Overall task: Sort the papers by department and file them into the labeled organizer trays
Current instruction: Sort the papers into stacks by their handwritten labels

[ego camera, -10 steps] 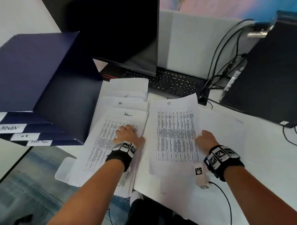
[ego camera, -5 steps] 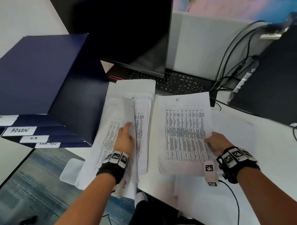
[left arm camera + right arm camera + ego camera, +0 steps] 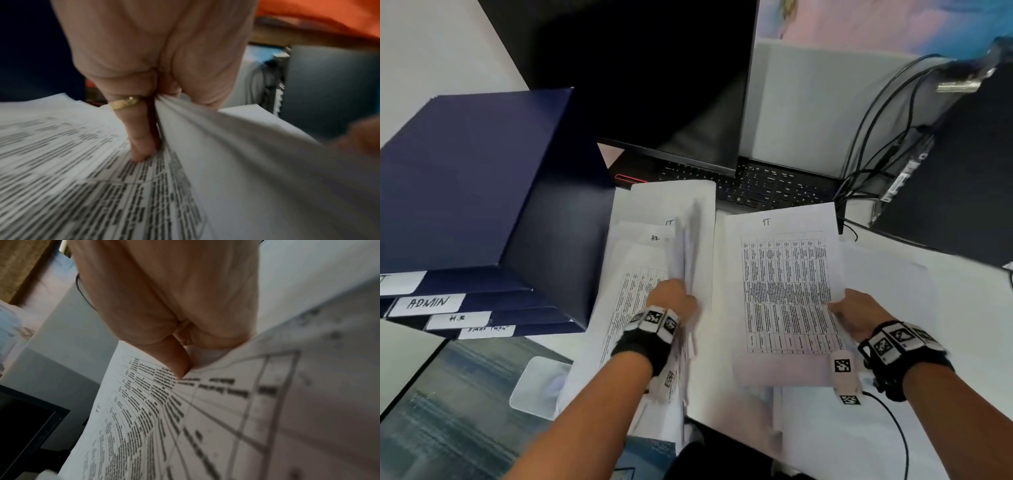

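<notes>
Left hand [image 3: 671, 298] pinches a lifted sheet [image 3: 690, 246] off the left paper stack [image 3: 626, 294]; sheet stands nearly on edge, long axis running away from me toward the laptop [image 3: 756, 185]. One ringed finger [image 3: 135, 129] presses straight down on the printed page under it. Right hand [image 3: 854, 313] grips the right edge of the IT sheet [image 3: 784, 291], thumb on top, fingers curled beneath. That sheet sits portrait, header end far from the fingers, held slightly off the bench [image 3: 945, 325]. Blue organizer trays [image 3: 482, 192] stand left of the left fingers, label tabs ADMIN and HR facing me.
</notes>
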`<state>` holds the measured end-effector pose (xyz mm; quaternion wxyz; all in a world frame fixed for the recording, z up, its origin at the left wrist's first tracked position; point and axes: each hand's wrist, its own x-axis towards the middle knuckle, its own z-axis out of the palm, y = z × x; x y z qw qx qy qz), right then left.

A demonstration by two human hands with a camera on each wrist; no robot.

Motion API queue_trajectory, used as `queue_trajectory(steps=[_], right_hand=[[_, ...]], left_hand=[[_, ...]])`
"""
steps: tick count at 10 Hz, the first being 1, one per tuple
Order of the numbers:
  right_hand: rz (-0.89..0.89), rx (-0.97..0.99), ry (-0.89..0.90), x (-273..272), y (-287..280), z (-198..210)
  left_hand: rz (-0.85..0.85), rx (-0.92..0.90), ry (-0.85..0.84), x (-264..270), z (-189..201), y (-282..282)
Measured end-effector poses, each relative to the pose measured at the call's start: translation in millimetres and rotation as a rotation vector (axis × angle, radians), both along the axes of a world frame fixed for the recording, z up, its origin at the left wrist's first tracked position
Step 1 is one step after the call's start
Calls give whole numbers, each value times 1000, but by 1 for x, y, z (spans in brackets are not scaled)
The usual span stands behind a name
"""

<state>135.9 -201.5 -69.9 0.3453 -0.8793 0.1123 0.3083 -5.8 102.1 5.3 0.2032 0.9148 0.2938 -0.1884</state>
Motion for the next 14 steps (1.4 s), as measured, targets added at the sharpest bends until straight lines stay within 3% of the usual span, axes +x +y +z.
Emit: queue_trajectory(steps=[1,3,4,6,8,10,12,14], right_hand=[[-57,163,21,6,-7,-14],[-142,197,-19,10,8,-4],[-127,133,-87,-3,46,28],[-71,128,-57,-23,128,53],[117,108,-45,-52,207,63],[113,148,-24,-63,240,63],[197,110,-8,-63,228,56],[26,363,103,-64,196,61]], left_hand=[[149,-237,-209,-24,2,25],[364,-568,-401,-56,1,54],[385,-569,-461,-64,5,67],[396,-511,-608,-70,24,87],[327,-539,-596,-63,26,90],[300,-564,-496,-58,10,81],[241,-596,-423,-50,-4,68],[34,-467,-326,-39,-4,45]])
